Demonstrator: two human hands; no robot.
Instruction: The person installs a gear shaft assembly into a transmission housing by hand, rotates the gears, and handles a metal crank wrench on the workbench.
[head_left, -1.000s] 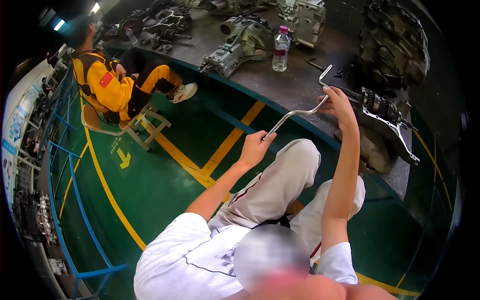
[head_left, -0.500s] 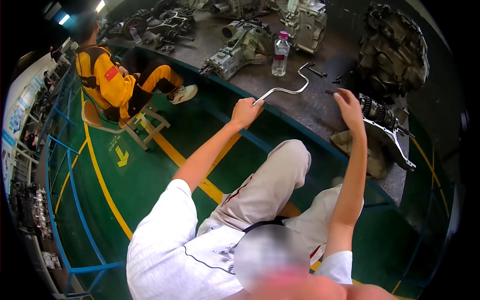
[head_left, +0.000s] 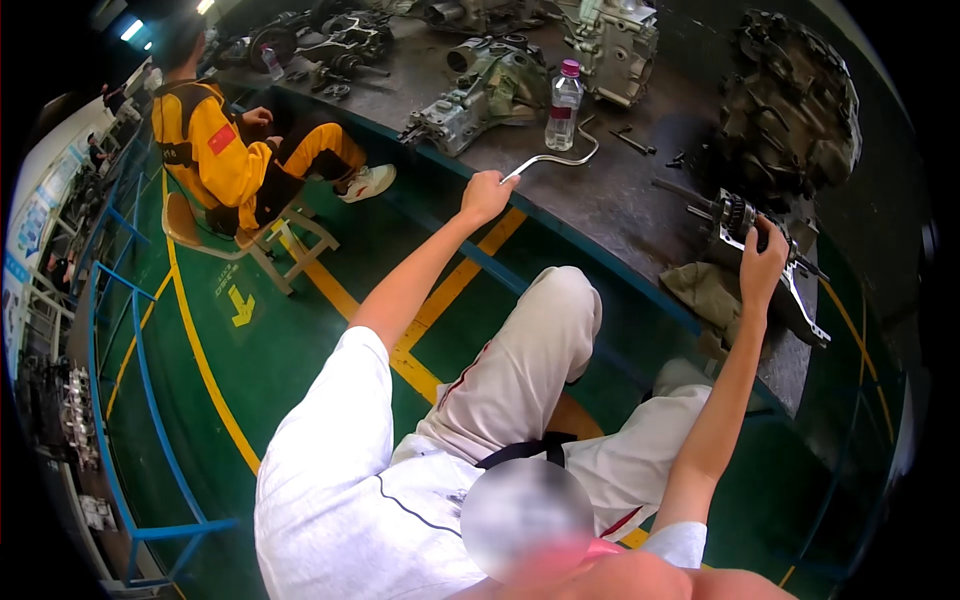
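Observation:
In my left hand (head_left: 487, 196), closed and held over the table's near edge, is a bent shiny steel speed brace (head_left: 548, 158). Its far end curves up beside a clear water bottle (head_left: 563, 106) with a pink cap. My right hand (head_left: 765, 262) is at the right end of the table, its fingers curled round a gear shaft (head_left: 736, 215) with stacked dark gears. Beneath that shaft lies a pale-edged metal casing part (head_left: 801, 300). The fingers partly cover the gears, so the exact grip is hidden.
A large dark gearbox housing (head_left: 790, 100) stands at the back right. Other housings (head_left: 490, 90) and a bolt (head_left: 635, 143) lie farther left. A brown cloth (head_left: 708, 292) hangs at the edge. A person in yellow (head_left: 225, 160) sits at left.
My right hand has moved right and down onto the gear shaft, from over the tabletop. The brace in my left hand has swung lower, its far end now nearer the bottle.

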